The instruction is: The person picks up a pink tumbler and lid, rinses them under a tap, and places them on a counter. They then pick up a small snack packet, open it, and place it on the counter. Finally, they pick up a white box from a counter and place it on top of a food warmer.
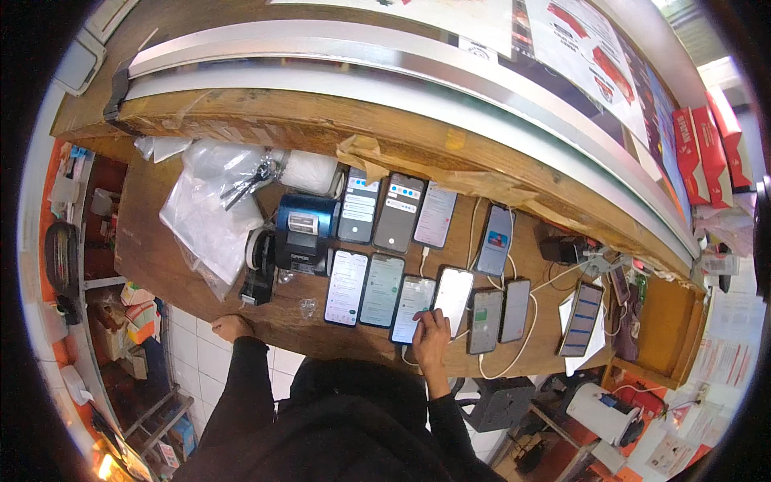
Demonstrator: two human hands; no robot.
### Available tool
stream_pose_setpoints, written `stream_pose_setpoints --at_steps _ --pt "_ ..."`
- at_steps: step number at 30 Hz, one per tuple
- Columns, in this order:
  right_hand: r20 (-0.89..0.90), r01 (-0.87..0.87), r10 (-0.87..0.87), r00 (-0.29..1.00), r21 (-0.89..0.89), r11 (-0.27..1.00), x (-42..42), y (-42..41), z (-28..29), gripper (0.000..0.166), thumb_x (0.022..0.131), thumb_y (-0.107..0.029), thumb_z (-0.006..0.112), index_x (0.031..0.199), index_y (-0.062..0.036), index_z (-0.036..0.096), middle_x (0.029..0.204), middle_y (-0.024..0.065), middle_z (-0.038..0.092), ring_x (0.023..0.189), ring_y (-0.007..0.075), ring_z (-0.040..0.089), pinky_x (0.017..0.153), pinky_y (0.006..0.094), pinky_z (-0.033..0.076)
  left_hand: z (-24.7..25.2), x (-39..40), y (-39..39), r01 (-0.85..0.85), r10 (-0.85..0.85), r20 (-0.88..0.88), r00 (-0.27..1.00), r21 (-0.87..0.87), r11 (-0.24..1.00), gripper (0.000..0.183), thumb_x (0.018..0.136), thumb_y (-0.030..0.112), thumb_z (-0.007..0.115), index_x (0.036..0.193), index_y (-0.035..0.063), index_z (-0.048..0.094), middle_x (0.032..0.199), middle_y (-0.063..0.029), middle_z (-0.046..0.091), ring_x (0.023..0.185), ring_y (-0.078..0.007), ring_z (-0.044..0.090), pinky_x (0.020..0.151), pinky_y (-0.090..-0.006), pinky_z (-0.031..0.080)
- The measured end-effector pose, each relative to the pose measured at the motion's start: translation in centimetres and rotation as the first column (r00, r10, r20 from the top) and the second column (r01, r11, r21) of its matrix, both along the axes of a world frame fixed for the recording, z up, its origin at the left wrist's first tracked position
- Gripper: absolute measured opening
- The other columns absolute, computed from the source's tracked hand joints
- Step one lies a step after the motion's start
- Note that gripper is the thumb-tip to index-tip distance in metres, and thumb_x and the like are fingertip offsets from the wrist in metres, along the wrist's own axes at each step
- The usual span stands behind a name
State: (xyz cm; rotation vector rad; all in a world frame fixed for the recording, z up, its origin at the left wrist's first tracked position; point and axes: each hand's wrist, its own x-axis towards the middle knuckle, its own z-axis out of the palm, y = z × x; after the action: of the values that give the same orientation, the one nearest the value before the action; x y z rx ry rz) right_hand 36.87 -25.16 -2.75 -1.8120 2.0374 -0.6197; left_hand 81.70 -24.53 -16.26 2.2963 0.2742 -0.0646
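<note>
Several smartphones lie face up with lit screens on a wooden desk (301,343). My right hand (431,340) is over the lower right part of a smartphone (409,301), fingers bent and apart, holding nothing; whether a fingertip touches the glass is unclear. Beside it, a phone with a bright white screen (453,295) lies partly under or behind the fingers. My left hand (232,328) rests at the desk's front edge with its fingers curled in and nothing visible in it. Left of the phones stand a blue and black receipt printer (306,232) and a black tape dispenser (259,265).
Clear plastic bags (208,223) cover the desk's left part. White charging cables (529,325) loop between the phones. A tablet or large phone (581,319) lies on paper at the right. A raised wooden ledge (289,123) borders the far side. A black box (500,403) stands below the front edge.
</note>
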Motion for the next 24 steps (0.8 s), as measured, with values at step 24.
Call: stream_pose_setpoints --at_steps 24 --pt "-0.371 0.215 -0.297 0.880 -0.245 0.945 -0.9 -20.7 -6.0 0.033 0.087 -0.028 0.054 0.119 -0.0200 0.057 0.108 0.0215 0.046 0.103 0.0372 0.043 0.089 0.0476 0.032 2.5 -1.7 -1.2 -0.080 0.080 0.007 0.997 -0.060 0.995 0.053 0.097 0.035 0.025 0.114 -0.0066 0.052 0.115 -0.0276 0.056 0.103 -0.0422 0.054 0.089 -0.0438 0.044"
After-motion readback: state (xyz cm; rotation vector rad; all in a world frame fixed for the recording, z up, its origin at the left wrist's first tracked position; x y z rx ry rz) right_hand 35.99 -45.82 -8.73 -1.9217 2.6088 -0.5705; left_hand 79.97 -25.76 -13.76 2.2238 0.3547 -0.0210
